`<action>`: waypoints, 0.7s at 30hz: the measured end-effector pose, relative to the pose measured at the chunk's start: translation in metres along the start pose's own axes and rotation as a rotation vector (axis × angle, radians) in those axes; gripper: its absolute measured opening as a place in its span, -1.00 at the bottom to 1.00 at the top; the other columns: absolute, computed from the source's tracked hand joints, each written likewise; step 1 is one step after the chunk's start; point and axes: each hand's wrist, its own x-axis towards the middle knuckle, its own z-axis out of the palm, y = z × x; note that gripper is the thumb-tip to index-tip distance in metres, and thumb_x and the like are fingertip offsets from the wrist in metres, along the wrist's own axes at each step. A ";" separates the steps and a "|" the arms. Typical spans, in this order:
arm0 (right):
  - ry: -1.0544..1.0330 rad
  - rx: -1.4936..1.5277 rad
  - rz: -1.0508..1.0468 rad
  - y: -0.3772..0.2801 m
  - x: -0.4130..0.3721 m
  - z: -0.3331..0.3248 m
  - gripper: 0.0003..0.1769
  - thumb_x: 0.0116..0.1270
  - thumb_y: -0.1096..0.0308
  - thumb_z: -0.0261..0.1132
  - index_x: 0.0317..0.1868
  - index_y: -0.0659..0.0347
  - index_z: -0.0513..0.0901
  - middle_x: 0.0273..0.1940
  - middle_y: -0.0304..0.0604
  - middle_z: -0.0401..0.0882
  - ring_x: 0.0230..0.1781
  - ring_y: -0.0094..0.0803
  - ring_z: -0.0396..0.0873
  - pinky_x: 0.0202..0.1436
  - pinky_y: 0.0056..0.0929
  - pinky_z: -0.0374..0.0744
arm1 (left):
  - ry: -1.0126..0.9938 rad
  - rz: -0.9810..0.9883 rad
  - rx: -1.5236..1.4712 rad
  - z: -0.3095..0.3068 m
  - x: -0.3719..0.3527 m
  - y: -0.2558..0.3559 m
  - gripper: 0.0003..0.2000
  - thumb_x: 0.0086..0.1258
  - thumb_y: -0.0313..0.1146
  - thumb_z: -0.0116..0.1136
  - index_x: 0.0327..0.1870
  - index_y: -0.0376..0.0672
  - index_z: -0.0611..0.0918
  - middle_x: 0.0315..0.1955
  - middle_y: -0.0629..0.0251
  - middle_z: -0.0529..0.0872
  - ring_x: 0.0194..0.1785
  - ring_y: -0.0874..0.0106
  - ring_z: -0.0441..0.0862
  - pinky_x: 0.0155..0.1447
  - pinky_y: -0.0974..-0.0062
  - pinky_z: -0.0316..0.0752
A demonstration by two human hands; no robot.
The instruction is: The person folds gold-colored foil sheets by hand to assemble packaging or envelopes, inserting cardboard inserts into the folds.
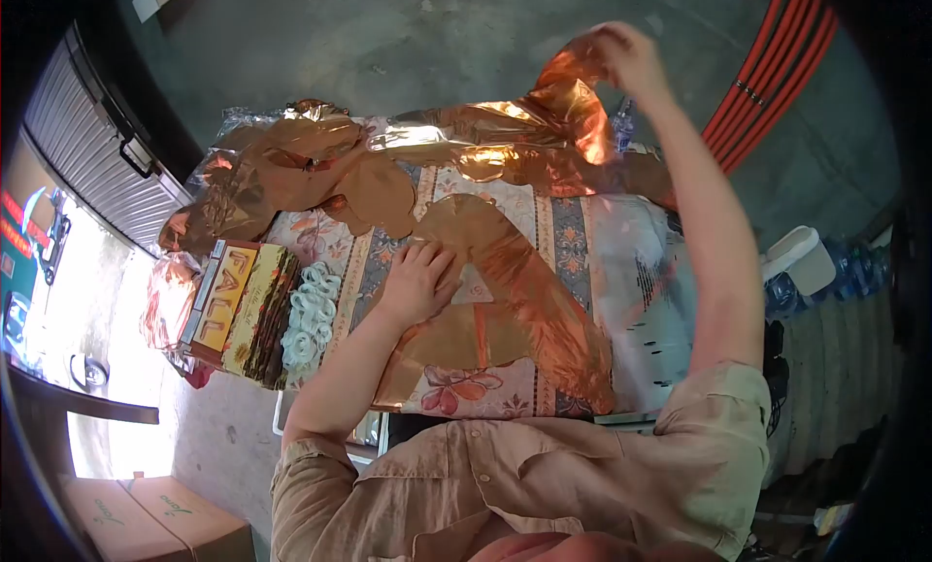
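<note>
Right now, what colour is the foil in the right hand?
Shiny copper-orange foil, best seen in the head view.

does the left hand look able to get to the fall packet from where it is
Probably yes. The left hand lies flat and open on the copper foil shape, holding nothing, and the FALL packet sits close beside it, with only a low pile of white rings between.

Orange cables run along the grey concrete floor.
</note>
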 end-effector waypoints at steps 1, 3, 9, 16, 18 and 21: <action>-0.072 -0.132 -0.136 -0.005 -0.023 0.023 -0.82 0.36 0.40 0.23 -0.07 0.20 0.66 -0.24 -0.22 0.70 -0.31 -0.44 0.65 -0.24 -0.50 0.63 | -0.001 0.002 0.019 0.000 0.000 0.000 -0.59 0.26 -0.11 0.20 0.07 -0.10 0.55 0.10 0.13 0.52 0.20 0.17 0.44 0.31 0.10 0.23; -0.151 -0.560 -0.275 -0.030 -0.089 0.058 -0.79 0.33 0.37 0.22 -0.06 0.19 0.65 -0.17 -0.18 0.71 -0.33 -0.41 0.67 -0.22 -0.49 0.64 | -0.026 -0.001 0.038 -0.001 0.001 0.001 -0.58 0.26 -0.10 0.20 0.08 -0.10 0.55 0.11 0.13 0.52 0.22 0.17 0.43 0.32 0.09 0.23; -0.476 -0.599 -0.718 -0.001 -0.235 0.109 -0.83 0.11 0.34 0.24 -0.24 0.07 0.59 -0.16 -0.33 0.60 -0.52 -0.39 0.57 -0.44 -0.40 0.58 | -0.157 -0.013 -0.008 -0.002 -0.002 -0.008 -0.51 0.30 -0.12 0.16 0.23 -0.09 0.46 0.21 0.08 0.45 0.32 0.13 0.35 0.40 0.05 0.14; -0.698 -0.496 -0.713 0.004 -0.291 0.113 -0.79 0.10 0.35 0.27 -0.21 0.09 0.66 -0.10 -0.29 0.65 -0.44 -0.43 0.57 -0.43 -0.45 0.57 | -0.414 -0.139 -0.059 -0.011 0.003 -0.004 -0.45 0.40 -0.08 0.07 0.36 -0.08 0.34 0.43 0.02 0.19 0.50 0.06 0.10 0.50 -0.01 -0.14; -0.791 -0.521 -0.751 -0.002 -0.294 0.112 -0.75 0.13 0.32 0.23 -0.14 0.08 0.63 -0.12 -0.27 0.62 -0.32 -0.42 0.62 -0.33 -0.46 0.61 | -0.394 -0.132 -0.060 -0.013 0.001 -0.003 -0.44 0.40 -0.07 0.08 0.36 -0.08 0.35 0.44 0.01 0.18 0.51 0.07 0.07 0.51 -0.01 -0.15; -0.856 -0.368 -0.520 -0.004 -0.301 0.110 -0.69 0.13 0.39 0.20 -0.07 0.07 0.64 -0.06 -0.28 0.64 -0.25 -0.29 0.63 -0.25 -0.33 0.63 | -0.377 -0.091 -0.012 -0.026 0.003 0.004 -0.44 0.38 -0.05 0.10 0.35 -0.09 0.37 0.45 0.01 0.16 0.53 0.07 0.03 0.50 -0.03 -0.12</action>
